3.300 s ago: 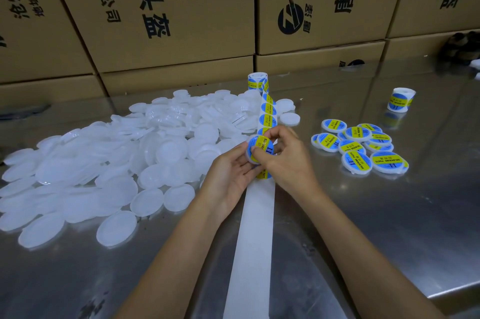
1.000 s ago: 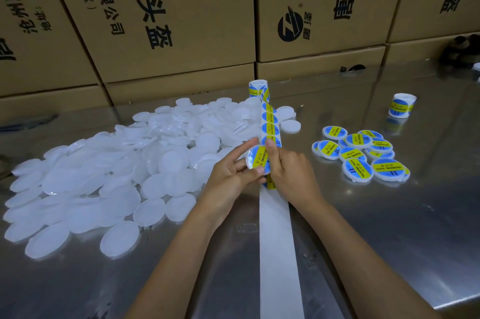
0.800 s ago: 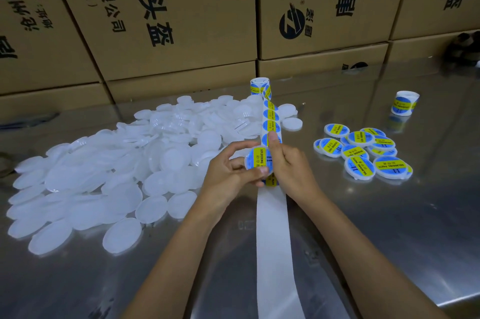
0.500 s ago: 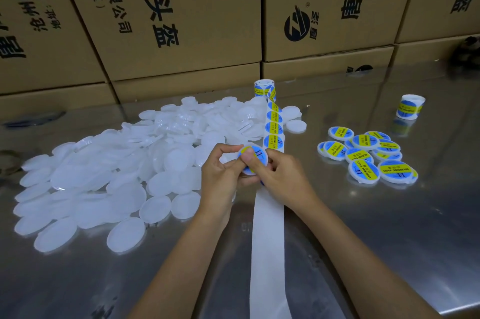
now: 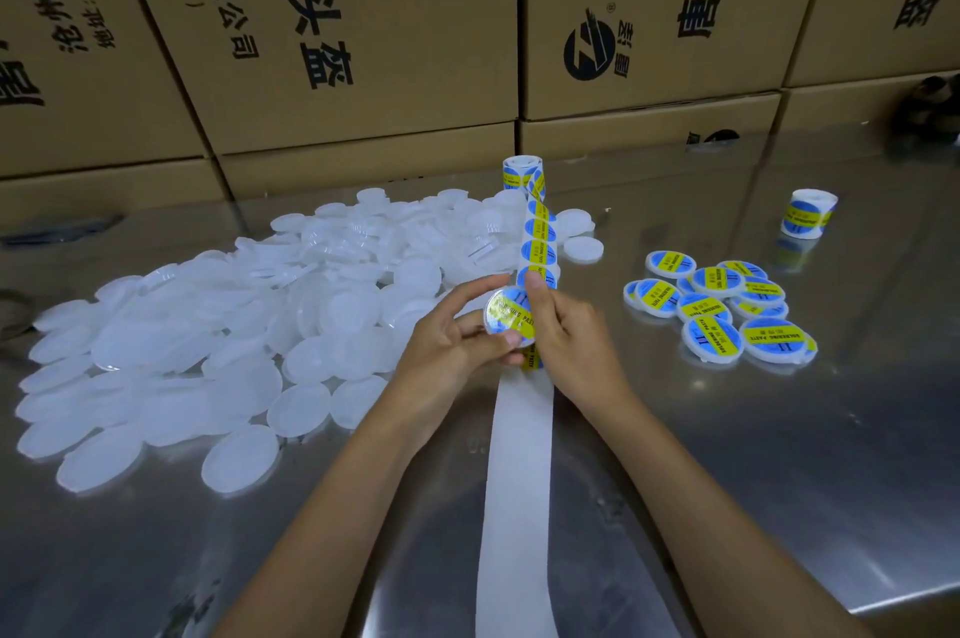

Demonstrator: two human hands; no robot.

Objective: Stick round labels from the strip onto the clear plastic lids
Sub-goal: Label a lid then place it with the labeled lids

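Observation:
My left hand (image 5: 453, 345) holds a clear plastic lid (image 5: 510, 317) bearing a blue and yellow round label, fingers curled round its edge. My right hand (image 5: 571, 341) presses a fingertip on the lid's right side. Behind the hands the label strip (image 5: 538, 242) runs from a standing roll (image 5: 521, 172) toward me; its bare white backing (image 5: 519, 481) trails to the near table edge. A big heap of unlabelled clear lids (image 5: 234, 336) lies on the left. Several labelled lids (image 5: 719, 310) are piled on the right.
The work surface is a shiny metal table (image 5: 779, 481). A second label roll (image 5: 807, 214) stands at the far right. Stacked cardboard boxes (image 5: 363, 40) form a wall along the table's back edge.
The label has gone from the strip onto the lid in my left hand. My right fingers rubbed across it, and the lid turned between both hands. The camera view shifted slightly.

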